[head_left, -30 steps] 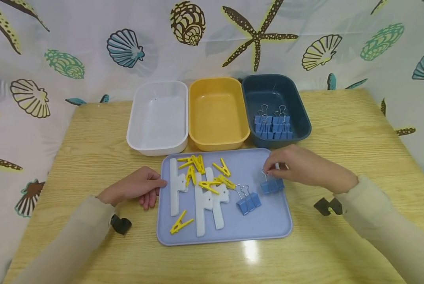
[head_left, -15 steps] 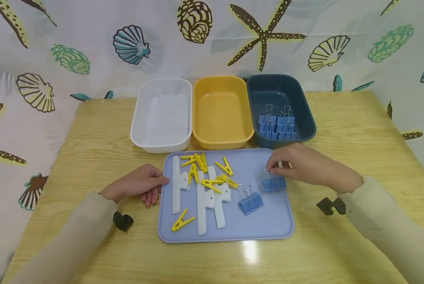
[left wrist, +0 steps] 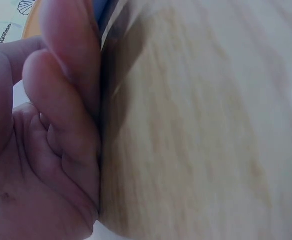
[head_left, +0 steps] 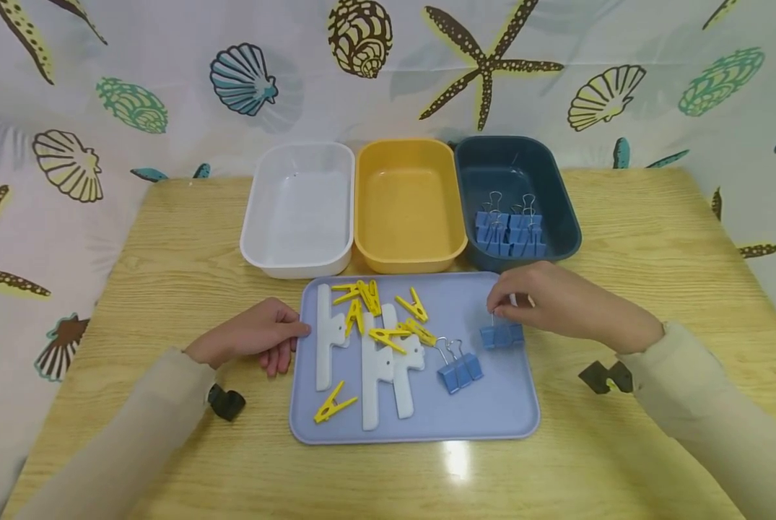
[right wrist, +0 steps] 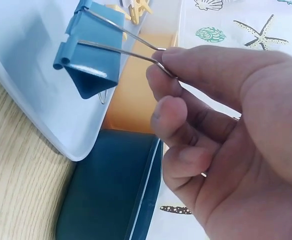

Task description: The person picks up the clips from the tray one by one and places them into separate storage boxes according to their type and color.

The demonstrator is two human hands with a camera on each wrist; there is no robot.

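Note:
My right hand (head_left: 546,303) pinches the wire handles of a blue binder clip (right wrist: 93,47) between thumb and fingertips, at the right side of the lavender tray (head_left: 426,426). The clip's body hangs below the fingers. A second blue binder clip (head_left: 460,372) lies on the tray nearby. My left hand (head_left: 254,336) rests on the table at the tray's left edge, its thumb side touching the rim and its fingers loosely bent. On the tray lie white bag clips (head_left: 369,383) and several yellow clothespins (head_left: 334,404), some overlapping the bag clips.
Behind the tray stand a white bin (head_left: 297,209), a yellow bin (head_left: 410,202) and a dark teal bin (head_left: 556,195) side by side. Several blue binder clips (head_left: 509,235) stand in the teal bin. A shell-patterned cloth (head_left: 375,94) hangs behind the wooden table (head_left: 193,231).
The head view has shifted slightly. My right hand keeps its pinch, and the held binder clip has turned and risen a little. My left hand stays at the tray's edge.

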